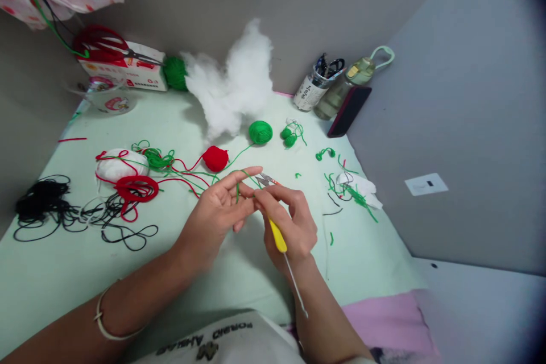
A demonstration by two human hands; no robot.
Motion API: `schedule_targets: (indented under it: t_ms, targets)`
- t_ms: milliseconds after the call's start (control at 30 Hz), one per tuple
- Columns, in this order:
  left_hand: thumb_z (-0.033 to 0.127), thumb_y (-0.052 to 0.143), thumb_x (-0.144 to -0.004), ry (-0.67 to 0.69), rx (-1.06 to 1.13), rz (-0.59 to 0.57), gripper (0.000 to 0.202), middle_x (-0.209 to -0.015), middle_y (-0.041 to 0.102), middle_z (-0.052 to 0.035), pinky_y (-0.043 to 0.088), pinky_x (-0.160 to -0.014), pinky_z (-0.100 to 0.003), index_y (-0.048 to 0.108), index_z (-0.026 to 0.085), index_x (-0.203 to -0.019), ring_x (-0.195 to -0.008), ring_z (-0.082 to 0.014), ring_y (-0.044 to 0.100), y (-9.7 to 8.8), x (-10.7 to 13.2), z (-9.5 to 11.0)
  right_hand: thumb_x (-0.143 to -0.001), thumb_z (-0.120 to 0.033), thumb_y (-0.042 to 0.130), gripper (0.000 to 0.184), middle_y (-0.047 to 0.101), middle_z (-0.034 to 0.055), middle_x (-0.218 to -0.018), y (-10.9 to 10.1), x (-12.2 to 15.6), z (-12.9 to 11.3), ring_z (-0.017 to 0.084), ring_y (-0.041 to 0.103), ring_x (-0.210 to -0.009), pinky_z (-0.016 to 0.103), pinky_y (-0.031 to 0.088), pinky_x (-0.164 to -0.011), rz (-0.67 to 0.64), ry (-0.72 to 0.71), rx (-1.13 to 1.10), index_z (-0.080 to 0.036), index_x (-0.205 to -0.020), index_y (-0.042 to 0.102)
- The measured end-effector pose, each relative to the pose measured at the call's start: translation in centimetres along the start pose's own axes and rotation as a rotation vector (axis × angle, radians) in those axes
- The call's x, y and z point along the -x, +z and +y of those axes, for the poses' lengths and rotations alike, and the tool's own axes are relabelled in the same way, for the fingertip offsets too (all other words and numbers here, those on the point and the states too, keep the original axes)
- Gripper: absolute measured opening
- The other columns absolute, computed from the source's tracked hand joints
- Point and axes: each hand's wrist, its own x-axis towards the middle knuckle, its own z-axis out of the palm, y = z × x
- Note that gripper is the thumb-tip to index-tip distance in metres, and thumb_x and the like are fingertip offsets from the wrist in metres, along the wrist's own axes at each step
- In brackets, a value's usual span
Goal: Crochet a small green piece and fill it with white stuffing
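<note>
Between the fingers of my right hand [290,222] is a crochet hook with a yellow handle [278,236]; its long metal end points back toward me. My left hand [222,199] holds green yarn [238,192], which runs over the raised index finger and down into the pinch. Both hands meet at the fingertips, and any stitches there are too small or covered to make out. Small scissors [267,178] show just beyond the fingertips, partly hidden by my right hand. A green strand leads from my left hand toward the green yarn ball [260,132].
Left of my hands lie a red yarn ball [215,158], a white yarn ball [121,165] and tangled black cord [42,196]. White stuffing [239,82] stands at the back. A pen cup [310,91], bottle [335,96] and phone [350,112] line the right wall, near yarn scraps [358,190].
</note>
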Motion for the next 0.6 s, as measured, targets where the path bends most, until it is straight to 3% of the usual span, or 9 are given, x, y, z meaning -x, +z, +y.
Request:
schedule_targets:
  t_ms: [100, 200, 267, 400, 533, 600]
  targets:
    - [0.025, 0.083, -0.083, -0.138, 0.171, -0.084, 0.040, -0.058, 0.040, 0.0098, 0.024, -0.044, -0.016, 0.076, 0.016, -0.122, -0.047, -0.0021, 0.023, -0.2, -0.4, 0.3, -0.099, -0.011, 0.058, 0.027, 0.075, 0.0057, -0.100, -0.3, -0.5, 0.1, 0.018, 0.073, -0.086, 0.035, 0.062, -0.076, 0.085, 0.162, -0.193, -0.027, -0.114, 0.075]
    - [0.020, 0.083, -0.083, -0.111, 0.214, -0.103, 0.035, -0.060, 0.040, 0.0096, 0.022, -0.043, -0.015, 0.079, 0.017, -0.117, -0.046, -0.0007, 0.022, -0.4, -0.7, 0.8, -0.103, -0.020, 0.055, 0.022, 0.074, 0.0025, -0.088, -0.6, -1.4, 0.2, 0.014, 0.068, -0.070, 0.031, 0.058, -0.064, 0.148, 0.417, -0.529, -0.026, -0.103, 0.076]
    - [0.022, 0.083, -0.084, -0.073, 0.152, -0.119, 0.032, -0.062, 0.046, 0.0081, 0.024, -0.044, -0.015, 0.079, 0.021, -0.116, -0.045, -0.0001, 0.028, -0.4, -0.7, 0.8, -0.102, -0.023, 0.058, 0.020, 0.075, 0.0030, -0.088, -0.6, -1.8, 0.2, 0.014, 0.066, -0.070, 0.029, 0.056, -0.062, 0.114, 0.483, -0.615, -0.024, -0.098, 0.077]
    - [0.029, 0.086, -0.083, 0.003, 0.027, -0.060, 0.035, -0.080, 0.061, 0.0042, 0.029, -0.046, -0.016, 0.080, 0.027, -0.117, -0.049, 0.0007, 0.040, -0.2, -0.4, 0.3, -0.101, -0.019, 0.060, 0.019, 0.077, 0.0038, -0.090, -0.2, -1.8, -0.1, 0.014, 0.066, -0.070, 0.030, 0.057, -0.062, 0.061, 0.410, -0.469, -0.024, -0.100, 0.078]
    - [0.026, 0.086, -0.082, -0.078, 0.108, -0.072, 0.033, -0.066, 0.051, 0.0069, 0.028, -0.045, -0.014, 0.081, 0.023, -0.115, -0.046, 0.0002, 0.032, -0.3, -0.5, 0.0, -0.096, -0.009, 0.064, 0.029, 0.078, 0.0061, -0.103, -0.2, -1.1, -0.2, 0.019, 0.074, -0.091, 0.035, 0.062, -0.075, 0.031, 0.144, -0.184, -0.028, -0.113, 0.077]
    - [0.025, 0.084, -0.082, -0.144, 0.194, -0.109, 0.030, -0.065, 0.047, 0.0072, 0.025, -0.043, -0.014, 0.082, 0.018, -0.111, -0.046, 0.0005, 0.025, -0.5, -0.7, 0.2, -0.095, -0.008, 0.064, 0.031, 0.078, 0.0060, -0.104, -0.4, -1.0, 0.1, 0.019, 0.074, -0.092, 0.035, 0.062, -0.077, 0.066, 0.115, -0.179, -0.028, -0.115, 0.077]
